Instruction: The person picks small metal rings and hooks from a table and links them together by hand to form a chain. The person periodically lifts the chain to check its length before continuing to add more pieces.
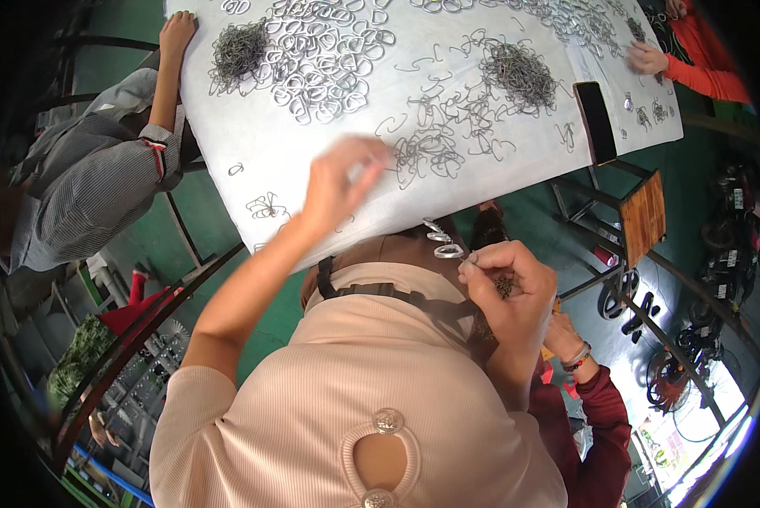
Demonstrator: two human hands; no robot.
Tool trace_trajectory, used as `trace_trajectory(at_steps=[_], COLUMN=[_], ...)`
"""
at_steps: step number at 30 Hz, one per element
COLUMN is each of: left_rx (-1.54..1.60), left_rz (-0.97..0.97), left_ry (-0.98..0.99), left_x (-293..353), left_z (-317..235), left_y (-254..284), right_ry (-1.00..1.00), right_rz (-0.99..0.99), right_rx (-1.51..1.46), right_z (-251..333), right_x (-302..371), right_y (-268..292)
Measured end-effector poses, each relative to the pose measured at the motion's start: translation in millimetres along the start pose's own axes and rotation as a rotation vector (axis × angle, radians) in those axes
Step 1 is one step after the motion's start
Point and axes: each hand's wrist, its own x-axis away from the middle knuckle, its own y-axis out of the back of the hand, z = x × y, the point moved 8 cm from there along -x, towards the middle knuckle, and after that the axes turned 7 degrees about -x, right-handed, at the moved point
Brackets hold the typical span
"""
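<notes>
My right hand (511, 284) is closed at the near side of the table. Thumb and forefinger pinch the end of a short string of silver oval rings (448, 251). A clump of small dark bits (503, 288) shows in its curled palm; their kind is too small to make out. Over the white tabletop (312, 148), my left hand (346, 178) is smeared by motion, so its grip is unclear. Just right of its fingertips lies a loose scatter of bent wire hooks (431, 152). Whether the fingers touch any hook cannot be seen.
Silver rings (325, 59) and a tangled wire pile (240, 51) lie at the far left. Another wire heap (520, 72) sits right of centre, near a black phone (596, 123). People sit at both sides; a wooden stool (642, 216) stands at right.
</notes>
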Motion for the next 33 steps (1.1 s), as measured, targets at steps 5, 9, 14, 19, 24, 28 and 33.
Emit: trace_trajectory(at_steps=[5,9,14,19,24,28,33], left_rx=[-0.593,-0.871,-0.827,0.047,0.657,0.661,0.662], left_rz=[-0.134,-0.126,-0.036,0.206,0.246,0.278,0.289], left_ry=[-0.101,-0.188,-0.163,0.258,0.358,0.24,0.154], left_x=[-52,-68,-70,-34,20,30,33], left_z=[74,86,84,22,-54,-79,-99], left_y=[4,-13,-10,-12,-9,-2,7], right_ry=[0.023,0.084,0.075,0.054,0.05,0.052,0.045], right_rz=[0.034,0.03,0.071,0.057,0.067,0.05,0.037], right_rx=[0.016,0.037,0.035,0.062,0.087,0.091,0.117], right_z=[4,11,16,13,14,12,12], right_x=[3,3,3,2,2,4,6], right_y=[-6,-6,-10,-10,-14,-15,-14])
